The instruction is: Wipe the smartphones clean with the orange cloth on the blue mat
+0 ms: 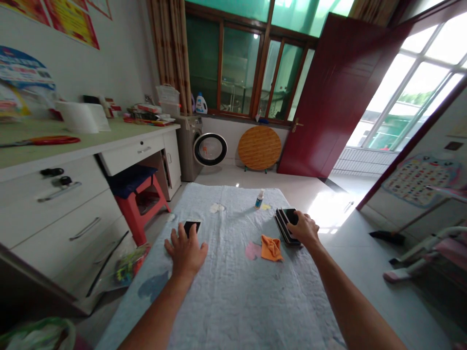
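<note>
My left hand (186, 250) lies with its fingers spread at the near edge of a white-framed smartphone (191, 226), partly covering it. The phone lies flat with its dark screen up on a light blue cloth (226, 291). Over on the right, my right hand (305, 228) grips the top smartphone (290, 214) of a stack of phones (281, 227), thumb on the near side and fingers at the far side. Left of the stack lies a crumpled orange cloth (271, 248). A small spray bottle (259, 200) stands upright farther back.
A white desk (138, 131) with drawers runs along the left, with a red stool (142, 199) under it. Behind are a washing machine (189, 146) with its door open and a round wooden board (259, 148). A red door (335, 97) stands open at right.
</note>
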Action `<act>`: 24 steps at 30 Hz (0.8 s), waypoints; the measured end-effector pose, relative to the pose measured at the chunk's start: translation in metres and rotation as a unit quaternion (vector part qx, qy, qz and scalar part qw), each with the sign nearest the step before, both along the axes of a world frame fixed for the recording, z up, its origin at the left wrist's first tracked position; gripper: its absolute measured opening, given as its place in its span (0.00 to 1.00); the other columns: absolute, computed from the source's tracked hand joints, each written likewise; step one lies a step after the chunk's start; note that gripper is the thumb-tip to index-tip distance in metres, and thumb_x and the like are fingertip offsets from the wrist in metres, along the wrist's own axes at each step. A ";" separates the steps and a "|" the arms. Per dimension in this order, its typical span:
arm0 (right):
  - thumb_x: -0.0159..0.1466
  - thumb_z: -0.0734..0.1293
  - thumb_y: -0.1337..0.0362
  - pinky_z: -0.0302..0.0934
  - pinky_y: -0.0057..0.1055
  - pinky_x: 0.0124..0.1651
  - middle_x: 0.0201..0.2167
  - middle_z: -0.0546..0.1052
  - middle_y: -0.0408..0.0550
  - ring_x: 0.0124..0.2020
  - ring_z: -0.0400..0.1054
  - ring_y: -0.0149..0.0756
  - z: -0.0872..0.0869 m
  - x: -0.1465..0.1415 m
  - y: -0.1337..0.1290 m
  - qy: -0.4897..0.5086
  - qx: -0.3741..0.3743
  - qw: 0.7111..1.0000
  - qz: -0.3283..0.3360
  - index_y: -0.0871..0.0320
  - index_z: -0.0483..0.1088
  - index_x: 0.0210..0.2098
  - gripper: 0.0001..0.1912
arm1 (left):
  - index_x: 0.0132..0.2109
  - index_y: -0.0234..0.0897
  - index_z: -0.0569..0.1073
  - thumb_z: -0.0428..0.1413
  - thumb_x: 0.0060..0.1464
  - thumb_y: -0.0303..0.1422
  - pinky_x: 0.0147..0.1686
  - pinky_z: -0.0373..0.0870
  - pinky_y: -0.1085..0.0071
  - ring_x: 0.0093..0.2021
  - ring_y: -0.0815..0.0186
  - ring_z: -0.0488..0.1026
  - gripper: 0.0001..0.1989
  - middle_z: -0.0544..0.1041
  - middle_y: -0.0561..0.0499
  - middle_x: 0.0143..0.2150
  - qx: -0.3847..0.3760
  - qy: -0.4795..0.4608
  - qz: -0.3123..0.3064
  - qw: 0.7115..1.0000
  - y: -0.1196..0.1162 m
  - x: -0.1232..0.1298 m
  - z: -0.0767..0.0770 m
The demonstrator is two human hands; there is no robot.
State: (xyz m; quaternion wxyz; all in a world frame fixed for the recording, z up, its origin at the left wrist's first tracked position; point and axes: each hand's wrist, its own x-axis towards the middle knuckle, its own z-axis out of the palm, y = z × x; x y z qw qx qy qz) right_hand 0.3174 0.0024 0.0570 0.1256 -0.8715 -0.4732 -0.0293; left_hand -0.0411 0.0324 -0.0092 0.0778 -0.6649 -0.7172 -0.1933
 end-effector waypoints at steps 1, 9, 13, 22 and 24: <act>0.55 0.63 0.57 0.58 0.42 0.45 0.49 0.72 0.56 0.47 0.68 0.52 0.000 0.000 0.000 -0.002 -0.006 1.000 -0.001 0.56 0.65 0.56 0.30 | 0.60 0.33 0.64 0.54 0.52 0.36 0.57 0.49 0.42 0.63 0.41 0.54 0.28 0.57 0.32 0.64 -0.018 0.011 0.004 1.000 0.001 0.000 -0.003; 0.57 0.63 0.56 0.56 0.40 0.45 0.48 0.73 0.57 0.48 0.66 0.53 -0.005 -0.006 0.002 -0.032 -0.033 0.999 0.002 0.55 0.64 0.56 0.28 | 0.60 0.32 0.64 0.50 0.56 0.35 0.50 0.61 0.53 0.56 0.47 0.63 0.25 0.65 0.34 0.59 -0.052 0.015 -0.020 0.998 0.005 -0.007 -0.002; 0.58 0.62 0.55 0.55 0.40 0.47 0.50 0.72 0.57 0.49 0.65 0.53 -0.007 -0.008 0.001 -0.040 -0.034 0.999 0.001 0.56 0.64 0.57 0.27 | 0.58 0.33 0.65 0.51 0.56 0.34 0.46 0.65 0.57 0.51 0.49 0.67 0.23 0.66 0.36 0.57 -0.039 0.002 -0.018 0.999 0.007 -0.012 -0.001; 0.59 0.63 0.55 0.55 0.43 0.49 0.49 0.71 0.57 0.50 0.62 0.54 -0.009 -0.012 -0.003 -0.042 -0.020 0.999 0.010 0.58 0.65 0.55 0.26 | 0.60 0.40 0.63 0.52 0.55 0.36 0.43 0.69 0.55 0.50 0.47 0.69 0.25 0.64 0.39 0.59 -0.045 -0.054 0.002 0.998 0.011 -0.014 -0.001; 0.59 0.63 0.54 0.54 0.45 0.51 0.53 0.68 0.59 0.53 0.60 0.56 -0.009 -0.015 -0.007 -0.050 0.005 0.999 0.019 0.59 0.65 0.55 0.27 | 0.59 0.40 0.64 0.52 0.54 0.35 0.43 0.69 0.54 0.50 0.47 0.70 0.25 0.64 0.38 0.60 -0.043 -0.069 0.002 0.997 0.011 -0.013 0.001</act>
